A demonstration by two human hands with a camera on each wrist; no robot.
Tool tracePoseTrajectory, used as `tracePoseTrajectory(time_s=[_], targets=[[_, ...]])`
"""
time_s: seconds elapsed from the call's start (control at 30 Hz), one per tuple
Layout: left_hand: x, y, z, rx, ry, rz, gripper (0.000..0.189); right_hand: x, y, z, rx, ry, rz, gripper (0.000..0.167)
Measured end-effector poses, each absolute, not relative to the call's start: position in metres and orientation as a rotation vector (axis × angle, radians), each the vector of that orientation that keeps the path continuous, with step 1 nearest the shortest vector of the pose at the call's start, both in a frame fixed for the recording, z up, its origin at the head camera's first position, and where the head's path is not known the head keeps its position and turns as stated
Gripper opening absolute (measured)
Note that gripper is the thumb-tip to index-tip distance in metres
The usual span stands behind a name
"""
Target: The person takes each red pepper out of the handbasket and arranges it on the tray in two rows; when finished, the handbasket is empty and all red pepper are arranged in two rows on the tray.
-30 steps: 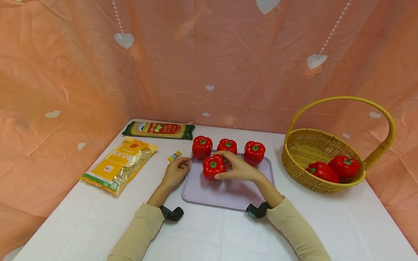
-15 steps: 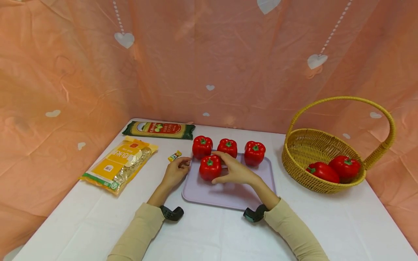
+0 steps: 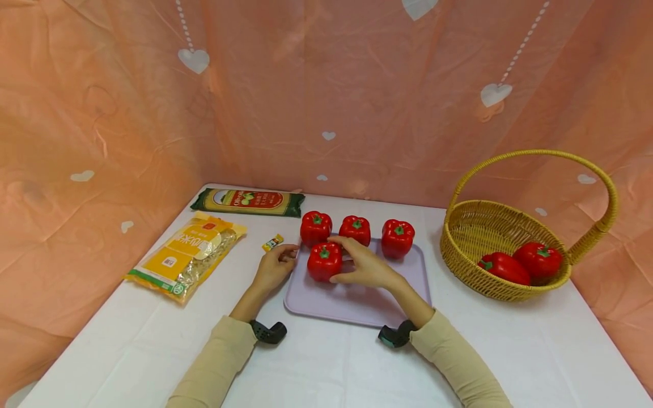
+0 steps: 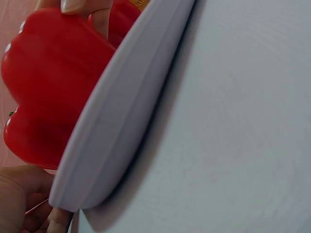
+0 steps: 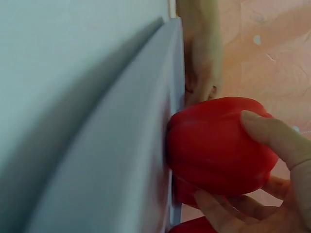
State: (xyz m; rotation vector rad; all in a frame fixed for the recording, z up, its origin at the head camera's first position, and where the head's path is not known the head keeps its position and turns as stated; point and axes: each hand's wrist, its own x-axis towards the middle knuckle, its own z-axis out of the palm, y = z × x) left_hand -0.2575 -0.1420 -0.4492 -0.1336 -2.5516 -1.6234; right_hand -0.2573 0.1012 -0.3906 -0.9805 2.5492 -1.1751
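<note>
In the head view, my right hand (image 3: 367, 266) holds a red bell pepper (image 3: 325, 262) upright over the left part of a lilac tray (image 3: 352, 309). The right wrist view shows the thumb on one side of this bell pepper (image 5: 218, 145) and the fingers round the other, its base right at the tray (image 5: 112, 155). My left hand (image 3: 272, 269) grips the tray's left edge; its fingers (image 4: 58, 221) curl at the rim in the left wrist view. Along the tray's far side stand three more bell peppers, at left (image 3: 316, 229), middle (image 3: 357, 226) and right (image 3: 397, 239).
A wicker basket (image 3: 461, 262) with a tall handle stands at the right, with two red bell peppers (image 3: 538, 262) inside. To the left lie a yellow bag of grain (image 3: 186, 255), a green and red packet (image 3: 250, 202) and a small yellow packet (image 3: 272, 243).
My right hand has moved the bell pepper a little to the left across the tray, towards my left hand. The left hand has stayed at the tray's edge.
</note>
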Motion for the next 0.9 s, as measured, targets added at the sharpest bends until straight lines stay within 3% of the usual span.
tracePoseTrajectory(time_s=[0.9], targets=[[-0.255, -0.142, -0.446, -0.114, -2.585, -1.606, 0.035, -0.259, 0.074, -0.397, -1.053, 2.569, -1.186, 0.077]])
